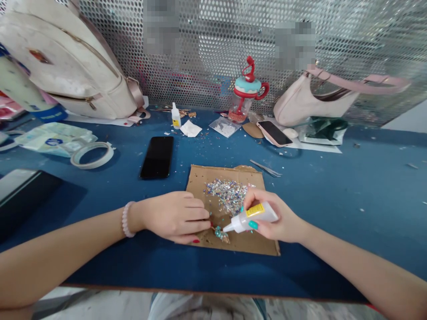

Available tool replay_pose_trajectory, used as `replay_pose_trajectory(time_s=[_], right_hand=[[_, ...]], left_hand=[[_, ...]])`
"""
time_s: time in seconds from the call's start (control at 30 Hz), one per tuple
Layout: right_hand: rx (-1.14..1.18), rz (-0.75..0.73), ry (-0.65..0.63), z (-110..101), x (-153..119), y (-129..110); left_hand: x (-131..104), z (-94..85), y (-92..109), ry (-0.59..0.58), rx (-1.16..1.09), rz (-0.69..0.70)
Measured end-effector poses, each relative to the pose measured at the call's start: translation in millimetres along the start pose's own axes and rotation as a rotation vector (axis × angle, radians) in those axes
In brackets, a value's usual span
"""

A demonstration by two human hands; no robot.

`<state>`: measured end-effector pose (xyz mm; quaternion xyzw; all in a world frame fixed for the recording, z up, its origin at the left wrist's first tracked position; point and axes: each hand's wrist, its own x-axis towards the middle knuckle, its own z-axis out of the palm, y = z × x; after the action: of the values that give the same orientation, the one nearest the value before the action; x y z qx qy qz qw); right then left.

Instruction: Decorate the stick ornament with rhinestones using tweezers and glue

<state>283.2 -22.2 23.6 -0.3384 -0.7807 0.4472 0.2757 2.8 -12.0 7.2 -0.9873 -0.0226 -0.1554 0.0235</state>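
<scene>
My right hand (278, 218) grips a white glue bottle (256, 215) with a yellow label, tilted so its nozzle points down to the left. The nozzle tip is at a small ornament (220, 234) covered with turquoise stones; I cannot tell if they touch. My left hand (180, 215) is closed at the ornament's left end, its fingertips pinching a thin part of it. Both hands are over a piece of cardboard (200, 178). Just beyond the ornament, a loose spread of glittering rhinestones (228, 193) lies on the cardboard.
Metal tweezers (266, 168) lie beyond the cardboard. A black phone (157, 157), a tape roll (92, 155) and a wipes pack (56, 138) are on the left. Behind stand a second glue bottle (175, 116), a cup (243, 95), a backpack (76, 66) and a handbag (313, 102).
</scene>
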Motion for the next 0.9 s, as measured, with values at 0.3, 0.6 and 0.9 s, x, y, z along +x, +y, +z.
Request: replay_pose_trajectory(time_s=[0.3,0.6,0.9], right_hand=[[0.018,-0.006,-0.025,1,0,-4],[0.042,0.004,-0.052,3,0,-9],[0.016,-0.032,-0.035,2,-3,-4]], left_hand=[[1,-0.3,0,-0.007,0.001,-0.002],[1,0.5,0,-0.033,-0.013,-0.006],[2,-0.3,-1,-0.015,-0.016,-0.012]])
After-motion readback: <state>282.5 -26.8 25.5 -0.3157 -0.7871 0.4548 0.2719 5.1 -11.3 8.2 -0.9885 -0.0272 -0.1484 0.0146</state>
